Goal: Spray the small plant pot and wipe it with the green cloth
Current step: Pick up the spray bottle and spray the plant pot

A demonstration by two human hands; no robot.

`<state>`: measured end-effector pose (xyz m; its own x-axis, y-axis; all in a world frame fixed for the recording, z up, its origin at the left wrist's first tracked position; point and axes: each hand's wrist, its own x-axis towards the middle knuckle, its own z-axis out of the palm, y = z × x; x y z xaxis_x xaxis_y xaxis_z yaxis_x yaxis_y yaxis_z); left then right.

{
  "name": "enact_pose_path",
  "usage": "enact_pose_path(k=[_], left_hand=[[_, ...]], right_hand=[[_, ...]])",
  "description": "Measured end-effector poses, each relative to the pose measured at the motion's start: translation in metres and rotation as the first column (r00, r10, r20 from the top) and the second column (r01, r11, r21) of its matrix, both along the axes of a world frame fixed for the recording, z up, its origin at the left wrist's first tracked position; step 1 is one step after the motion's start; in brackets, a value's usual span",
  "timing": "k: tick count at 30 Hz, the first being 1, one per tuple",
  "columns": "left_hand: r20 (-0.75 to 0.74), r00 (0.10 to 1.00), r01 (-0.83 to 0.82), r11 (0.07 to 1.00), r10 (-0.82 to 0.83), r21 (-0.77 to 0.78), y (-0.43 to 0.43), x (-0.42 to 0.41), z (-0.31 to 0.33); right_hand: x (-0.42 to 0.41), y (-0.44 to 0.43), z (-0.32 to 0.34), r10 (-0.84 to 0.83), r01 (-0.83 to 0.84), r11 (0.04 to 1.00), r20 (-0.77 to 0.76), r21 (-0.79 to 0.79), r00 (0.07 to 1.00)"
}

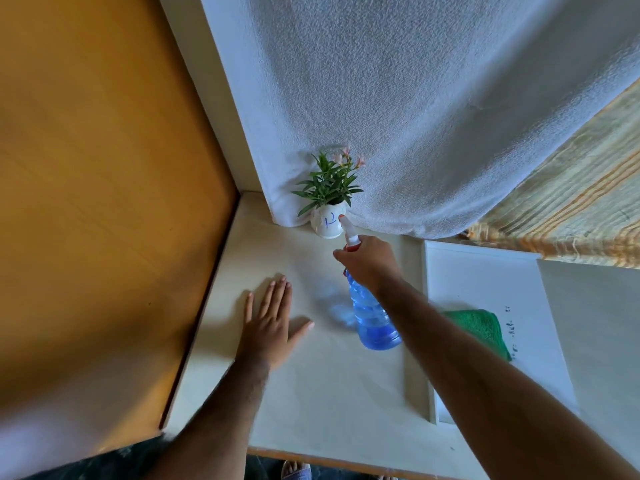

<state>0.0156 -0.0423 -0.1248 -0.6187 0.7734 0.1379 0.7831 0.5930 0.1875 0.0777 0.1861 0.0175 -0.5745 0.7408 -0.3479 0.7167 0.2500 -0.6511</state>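
Note:
A small white plant pot (pixel 327 224) with blue marks and green leaves stands at the back of the pale table (pixel 311 393), against a white curtain. My right hand (pixel 372 263) grips the neck of a blue spray bottle (pixel 372 320), held tilted above the table, with its white and red nozzle almost touching the pot's right side. My left hand (pixel 272 323) lies flat on the table, fingers spread, to the left of the bottle. The green cloth (pixel 481 327) lies folded to the right, partly hidden behind my right forearm.
A white curtain (pixel 398 116) hangs behind the pot, with a striped curtain (pixel 571 202) at the right. A wooden panel (pixel 104 202) walls off the left side. A white board (pixel 491 299) lies under the green cloth. The table's front edge runs near the bottom.

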Motion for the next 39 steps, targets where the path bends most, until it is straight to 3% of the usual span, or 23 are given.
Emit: enact_pose_path(k=[11, 27, 31, 33, 36, 39], left_hand=[[0.015, 1.000, -0.005, 1.000, 0.005, -0.029, 0.000, 0.000, 0.002], [0.043, 0.999, -0.006, 0.996, 0.010, -0.086, 0.000, -0.001, 0.006], [0.062, 0.998, -0.010, 0.996, 0.016, -0.093, -0.002, -0.003, 0.008], [0.068, 0.998, 0.000, 0.996, 0.006, -0.084, -0.001, -0.002, 0.009], [0.066, 0.998, 0.008, 0.997, -0.003, -0.077, -0.001, -0.002, 0.008], [0.051, 0.999, 0.017, 0.998, -0.013, -0.068, -0.001, -0.002, 0.008]], right_hand=[[-0.010, -0.005, 0.004, -0.053, 0.050, 0.998, 0.106, 0.035, 0.993], [-0.008, -0.003, -0.001, -0.012, 0.008, 0.999, 0.085, 0.047, 0.996], [0.004, -0.003, 0.001, -0.047, 0.046, 0.997, 0.002, 0.060, 0.999], [0.019, -0.001, 0.004, -0.106, 0.110, 0.994, -0.119, 0.027, 0.987], [0.043, 0.004, 0.014, -0.194, 0.212, 0.977, -0.365, 0.011, 0.911], [0.063, 0.013, 0.030, -0.216, 0.278, 0.960, -0.514, 0.045, 0.830]])
